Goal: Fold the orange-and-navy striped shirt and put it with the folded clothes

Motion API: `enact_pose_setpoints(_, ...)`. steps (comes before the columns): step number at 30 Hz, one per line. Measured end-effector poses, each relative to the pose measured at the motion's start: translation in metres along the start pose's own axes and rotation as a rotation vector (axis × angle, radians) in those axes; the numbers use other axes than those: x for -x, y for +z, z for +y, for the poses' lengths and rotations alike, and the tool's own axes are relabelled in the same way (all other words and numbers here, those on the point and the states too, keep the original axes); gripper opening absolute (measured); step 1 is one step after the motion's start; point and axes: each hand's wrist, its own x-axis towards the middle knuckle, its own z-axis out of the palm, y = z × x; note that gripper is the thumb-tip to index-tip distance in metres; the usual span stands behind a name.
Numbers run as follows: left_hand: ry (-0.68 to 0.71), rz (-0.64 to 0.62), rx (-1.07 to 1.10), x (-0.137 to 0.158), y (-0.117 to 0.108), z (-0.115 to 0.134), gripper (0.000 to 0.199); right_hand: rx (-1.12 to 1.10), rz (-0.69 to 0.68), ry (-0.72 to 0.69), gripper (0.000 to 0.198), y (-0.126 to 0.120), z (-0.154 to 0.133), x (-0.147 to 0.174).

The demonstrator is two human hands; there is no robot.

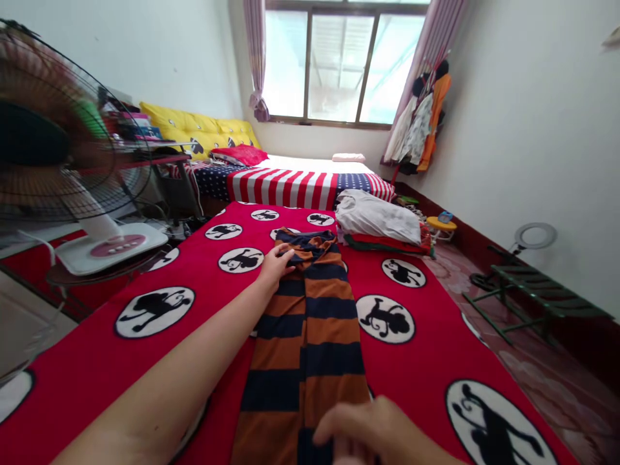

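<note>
A pair of trousers with broad navy and brown stripes lies lengthwise on a red blanket printed with black monkey figures in white ovals. Its waist end is farther from me, where the fabric looks bunched. My left hand rests at the left side of that waist end, fingers stretched over the cloth. Low in the view, my right hand is over the nearer end of the legs, slightly blurred. Its index finger stands apart from the other fingers, and I see nothing held in it. The bottom of the legs runs out of view.
A stack of folded clothes sits at the blanket's far right. An electric fan stands on a stool at left. Behind are a bed and a window. A folding stool and ring light are at right.
</note>
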Motion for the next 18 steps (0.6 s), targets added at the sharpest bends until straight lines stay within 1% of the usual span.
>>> enact_pose_setpoints(1, 0.000, 0.016, 0.015, -0.002, 0.002, -0.002, 0.035, -0.076, 0.039, 0.052, 0.028, -0.016, 0.007, -0.009)
enact_pose_setpoints(3, 0.018, 0.049, 0.041, -0.007, 0.006, -0.004, 0.035, -0.213, 0.167, 0.169, 0.024, -0.049, 0.026, -0.028)
enact_pose_setpoints(4, 0.038, 0.068, 0.054, -0.008, 0.008, -0.006, 0.035, -0.248, 0.247, 0.207, 0.022, -0.064, 0.038, -0.039)
enact_pose_setpoints(6, 0.095, 0.106, 0.081, -0.010, 0.011, -0.009, 0.032, -0.261, 0.395, 0.239, 0.019, -0.092, 0.066, -0.065)
enact_pose_setpoints(9, 0.177, 0.130, 0.113, -0.010, 0.011, -0.014, 0.032, -0.257, 0.586, 0.287, 0.017, -0.122, 0.107, -0.107)
enact_pose_setpoints(12, 0.215, 0.067, 0.087, -0.011, 0.007, -0.016, 0.048, -0.285, 0.727, 0.304, 0.021, -0.142, 0.137, -0.150)
enact_pose_setpoints(14, 0.236, 0.025, -0.062, -0.011, 0.005, -0.018, 0.057, -0.275, 0.764, 0.292, 0.024, -0.149, 0.148, -0.176)
enact_pose_setpoints(15, 0.261, 0.015, -0.177, -0.011, 0.004, -0.018, 0.055, -0.252, 0.767, 0.285, 0.025, -0.152, 0.151, -0.188)
enact_pose_setpoints(18, 0.363, -0.005, -0.504, -0.007, 0.004, -0.021, 0.040, -0.146, 0.760, 0.268, 0.026, -0.159, 0.156, -0.216)
